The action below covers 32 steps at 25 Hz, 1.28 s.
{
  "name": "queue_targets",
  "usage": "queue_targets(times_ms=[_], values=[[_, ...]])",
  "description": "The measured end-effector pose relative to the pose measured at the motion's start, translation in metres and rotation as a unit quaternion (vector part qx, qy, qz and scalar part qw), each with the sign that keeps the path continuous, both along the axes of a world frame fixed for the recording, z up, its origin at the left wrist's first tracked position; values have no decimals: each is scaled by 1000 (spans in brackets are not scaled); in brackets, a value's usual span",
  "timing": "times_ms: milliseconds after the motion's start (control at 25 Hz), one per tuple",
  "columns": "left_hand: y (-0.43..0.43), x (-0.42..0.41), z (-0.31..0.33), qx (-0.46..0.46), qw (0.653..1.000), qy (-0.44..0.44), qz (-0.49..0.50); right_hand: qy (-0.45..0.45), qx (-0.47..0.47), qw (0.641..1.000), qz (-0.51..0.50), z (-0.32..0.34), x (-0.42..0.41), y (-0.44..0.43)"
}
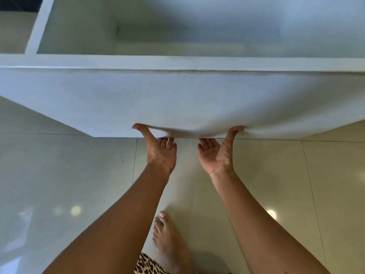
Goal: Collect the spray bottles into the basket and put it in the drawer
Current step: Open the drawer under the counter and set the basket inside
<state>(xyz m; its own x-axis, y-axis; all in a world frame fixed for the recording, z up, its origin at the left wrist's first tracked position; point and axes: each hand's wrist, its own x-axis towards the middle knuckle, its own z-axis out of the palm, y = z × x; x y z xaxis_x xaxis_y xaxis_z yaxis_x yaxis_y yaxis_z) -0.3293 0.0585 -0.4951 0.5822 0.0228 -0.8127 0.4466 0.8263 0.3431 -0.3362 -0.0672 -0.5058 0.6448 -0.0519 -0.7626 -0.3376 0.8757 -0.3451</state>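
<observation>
A large white drawer [181, 95] stands pulled out in front of me, and its inside shows bare white walls and floor. My left hand [160, 149] and my right hand [217, 151] are palm-up under the lower edge of the drawer front. Each thumb presses on the front panel while the fingers hook beneath the edge. No basket and no spray bottle is in view.
Glossy cream floor tiles [59, 175] lie below the drawer. My bare foot [167, 240] stands on the tiles between my forearms, beside a bit of leopard-print cloth [147, 265]. A second white compartment [13, 32] shows at the upper left.
</observation>
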Motion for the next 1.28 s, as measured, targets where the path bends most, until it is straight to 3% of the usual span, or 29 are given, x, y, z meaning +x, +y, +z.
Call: queue_targets(times_ms=[280,360,480,560,640,680,720,760,800,840,880,920,1000,1120,1280], values=[[5,-16,13,51,996,52,-45,6,-12,1000,19,13,-23,-3],[10,-20,37,84,992,68,-66,35,-6,999,14,28,-34,-7],[10,-40,92,167,976,21,-136,61,-2,998,17,64,-61,-6],[4,-62,133,306,930,-8,-204,63,-43,995,64,103,-82,5],[2,-83,174,503,824,-88,-246,12,-200,966,163,153,-100,17],[3,-91,192,608,734,-161,-256,-44,-329,917,222,175,-108,21],[5,-93,206,689,631,-239,-264,-116,-471,834,264,195,-112,21],[6,-90,216,742,534,-301,-270,-183,-599,725,286,211,-111,19],[7,-82,223,772,459,-338,-282,-228,-708,601,292,222,-102,14],[8,-70,227,786,406,-346,-312,-243,-788,486,291,229,-88,7],[9,-56,230,793,366,-331,-356,-230,-836,395,303,234,-71,1],[11,-42,232,793,337,-308,-404,-202,-855,333,342,239,-53,-6],[17,-24,226,782,284,-262,-488,-160,-840,260,450,240,-25,-19],[23,-19,210,760,214,-237,-565,-153,-803,198,541,224,-14,-32],[25,-22,209,734,230,-226,-597,-162,-788,222,551,219,-18,-30]])
